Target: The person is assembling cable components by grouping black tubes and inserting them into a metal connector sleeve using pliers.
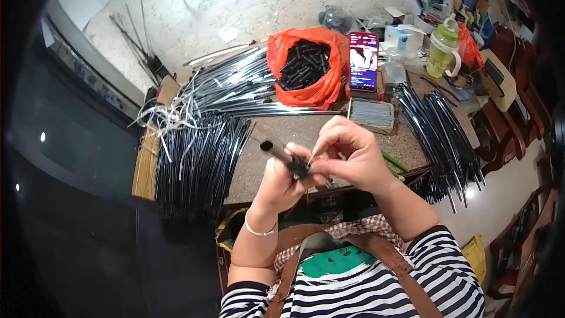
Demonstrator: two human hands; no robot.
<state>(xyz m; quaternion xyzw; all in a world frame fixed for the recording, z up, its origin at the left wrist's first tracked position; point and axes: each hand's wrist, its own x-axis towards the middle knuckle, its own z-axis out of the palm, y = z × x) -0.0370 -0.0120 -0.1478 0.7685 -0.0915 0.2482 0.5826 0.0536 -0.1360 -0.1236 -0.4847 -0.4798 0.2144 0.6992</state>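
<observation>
My left hand (278,184) is closed around a dark hollow tube (279,155), its round open end tilted up and to the left. A small black fitting (299,168) sits at the tube's lower part, between my two hands. Thumb and forefinger of my right hand (358,156) pinch a thin, pin-like piece (312,159) against that fitting; most of it is hidden by the fingers. Just beyond my right hand lies an open box of thin grey metal pins (371,113). A green stick-like thing (394,162) shows beside my right wrist.
Black rods lie bundled at the left (197,162) and right (441,135) of the table (250,168). Behind them are shiny wrapped rods (232,85), a red bag (279,53) of short black parts, a lit phone (363,62) and a green-lidded bottle (442,50). White straps (170,115) tangle at left.
</observation>
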